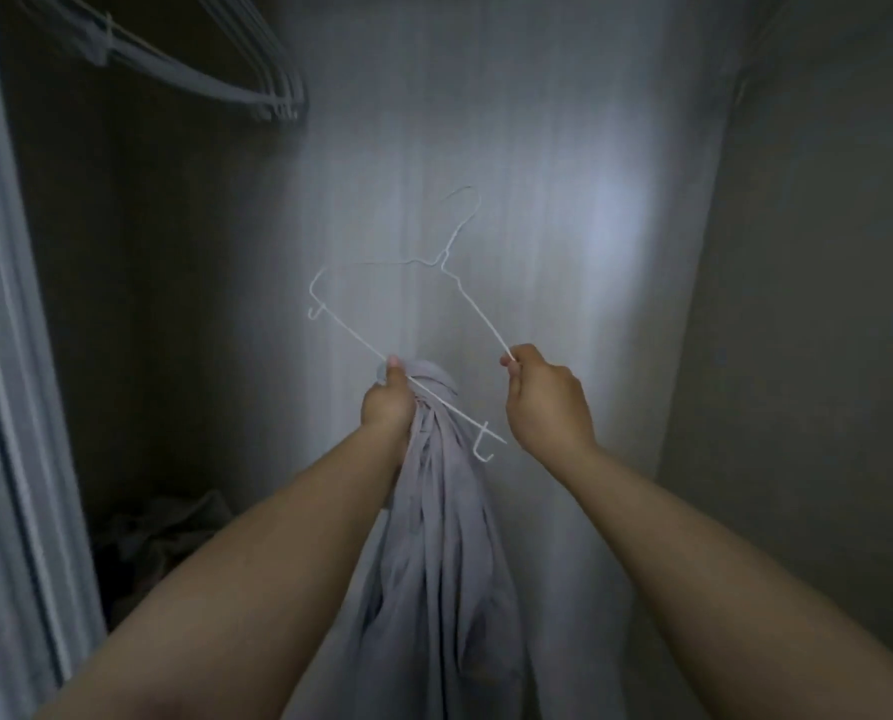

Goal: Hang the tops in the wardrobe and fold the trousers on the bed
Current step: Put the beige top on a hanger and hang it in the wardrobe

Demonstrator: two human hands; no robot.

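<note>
- The left hand (388, 402) is raised in front of the wardrobe back wall (537, 148), fingers curled tight around the bunched top end of a pale grey top (434, 563), thumb pointing up against the hanger's bottom bar.
- The right hand (545, 402) is held at the same height, pinching the end of one sloping arm of the white wire hanger (408, 304).
- The hanger is tilted, hook up and to the right; the top hangs down between both forearms.
- Empty hangers (215, 80) hang upper left; dark clothing (158, 532) lies on the wardrobe floor, lower left.
</note>
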